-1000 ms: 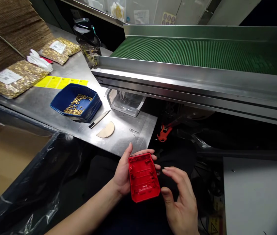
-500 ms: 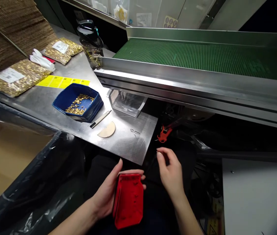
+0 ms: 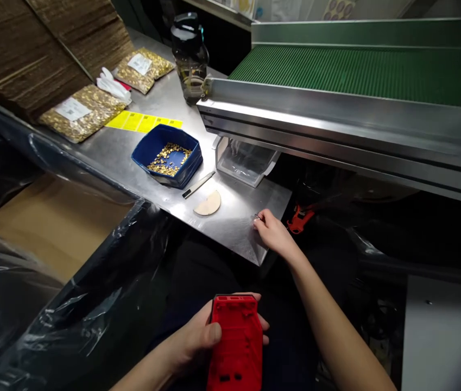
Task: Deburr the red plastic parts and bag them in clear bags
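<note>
My left hand (image 3: 200,334) is closed around a red plastic casing (image 3: 238,342), its hollow inner side facing up and its thumb over the left edge. Cut-outs show near the casing's lower end; its bottom runs out of the picture. My right hand (image 3: 271,231) pinches a thin metal piece (image 3: 256,216) at the corner of the metal table (image 3: 234,239); fingers mostly hide this piece. To the left of that hand lie a pale half-round disc (image 3: 208,203) and a slim white pen-like tool (image 3: 198,184). A blue bin (image 3: 140,155) of small gold-coloured parts (image 3: 169,158) stands behind them.
A green conveyor belt (image 3: 336,73) with a metal side rail runs across the back right. Beneath its end sits a clear tray (image 3: 244,163). Bags of gold parts (image 3: 83,111), yellow labels (image 3: 143,122) and a bottle (image 3: 189,57) stand left. An orange tool (image 3: 299,218) hangs beyond the table.
My right hand has moved forward onto the table corner, over the small metal pieces. The red casing has come lower and turned, and my left thumb now lies over its edge. The view has shifted.
</note>
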A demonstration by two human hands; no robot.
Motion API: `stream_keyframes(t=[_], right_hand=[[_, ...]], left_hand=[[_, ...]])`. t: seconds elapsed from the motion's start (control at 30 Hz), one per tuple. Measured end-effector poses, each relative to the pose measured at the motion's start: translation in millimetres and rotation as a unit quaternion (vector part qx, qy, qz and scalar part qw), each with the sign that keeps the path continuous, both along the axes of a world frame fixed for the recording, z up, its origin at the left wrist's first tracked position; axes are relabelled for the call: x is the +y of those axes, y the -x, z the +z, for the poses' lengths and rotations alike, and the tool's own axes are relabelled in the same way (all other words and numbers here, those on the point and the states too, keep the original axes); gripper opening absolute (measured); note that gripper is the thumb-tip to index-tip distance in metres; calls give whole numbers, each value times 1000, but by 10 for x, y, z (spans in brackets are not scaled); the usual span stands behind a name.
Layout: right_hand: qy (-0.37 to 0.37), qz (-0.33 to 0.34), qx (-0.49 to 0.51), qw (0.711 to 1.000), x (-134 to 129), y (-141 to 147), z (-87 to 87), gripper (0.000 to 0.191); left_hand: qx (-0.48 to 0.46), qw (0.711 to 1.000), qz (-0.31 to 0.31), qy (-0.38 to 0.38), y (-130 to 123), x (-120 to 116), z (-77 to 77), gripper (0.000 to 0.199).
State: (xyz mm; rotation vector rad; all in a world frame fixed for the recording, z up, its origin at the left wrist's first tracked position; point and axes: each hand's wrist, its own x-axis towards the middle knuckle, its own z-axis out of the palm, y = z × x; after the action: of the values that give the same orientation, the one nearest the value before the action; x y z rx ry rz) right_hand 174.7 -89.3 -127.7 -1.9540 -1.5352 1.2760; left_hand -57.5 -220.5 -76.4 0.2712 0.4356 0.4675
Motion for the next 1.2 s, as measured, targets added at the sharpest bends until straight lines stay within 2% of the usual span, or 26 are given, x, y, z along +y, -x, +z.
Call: stream_keyframes(t=[0.13,0.2,0.27,0.37,0.47,0.57,0.77,0.9,1.03,1.13,1.2], right_hand=[[72,-7,162,984,-687,-22,400,13],[101,-38,297,949,-1005,30,625,18],[120,-51,391,911,-1220,98,807,22],[119,-47,423,897,-1360,165,948,19],[84,-64,403,909,-1409,165,951,17],[49,-83,391,915,-1478,140,883,17],[-12,-150,290,945,-1614,152,781,18],[-5,-135,334,933,-1597,163,780,17],[5,-110,374,921,-1611,163,742,19],[-24,-156,312,937,-1661,190,706,20],[-38,-184,297,936,-1673,211,706,21]], left_hand=[[-45,998,-33,39,-34,-78,103,98],[-67,993,-71,68,-64,-115,105,96],[-84,986,-113,86,-102,-141,72,88],[-81,978,-170,92,-155,-140,8,79],[-71,974,-195,89,-185,-102,-21,88],[-69,972,-204,97,-215,-58,-15,96],[-63,973,-192,110,-285,34,107,103],[-37,975,-194,100,-281,92,222,94],[-38,976,-195,95,-271,93,243,90],[-38,978,-179,95,-269,65,213,94],[-39,980,-170,93,-267,40,186,98]])
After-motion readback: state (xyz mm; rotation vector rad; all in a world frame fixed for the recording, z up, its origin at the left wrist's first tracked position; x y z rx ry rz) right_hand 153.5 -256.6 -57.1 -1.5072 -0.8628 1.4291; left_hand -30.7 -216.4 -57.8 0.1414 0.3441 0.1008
